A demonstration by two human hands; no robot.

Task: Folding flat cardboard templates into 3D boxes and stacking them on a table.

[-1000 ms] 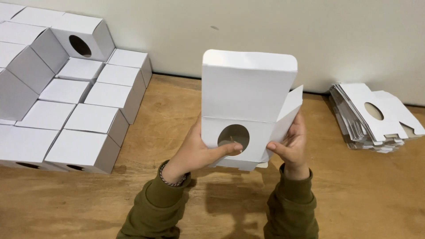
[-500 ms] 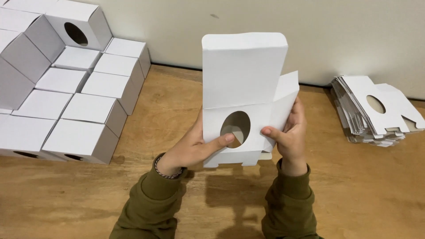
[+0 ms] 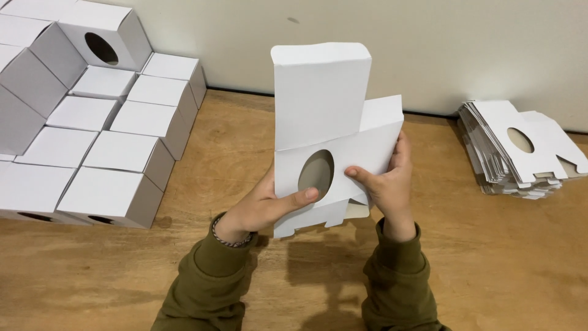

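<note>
I am holding the white carton blank (image 3: 331, 132) upright above the wooden table (image 3: 245, 153), my left hand (image 3: 263, 205) clamped on its lower left edge with the thumb beside the round window (image 3: 316, 173), my right hand (image 3: 386, 181) pinching the side flap (image 3: 383, 132). To do this fold well, I judge I should be pressing along the scored creases, keeping the panels square and the window uncrushed. Finished white boxes (image 3: 92, 135) are sitting to my left, a stack of flat blanks (image 3: 514, 153) to my right.

Folded boxes (image 3: 92, 153) left, flat blanks (image 3: 520, 153) right
</note>
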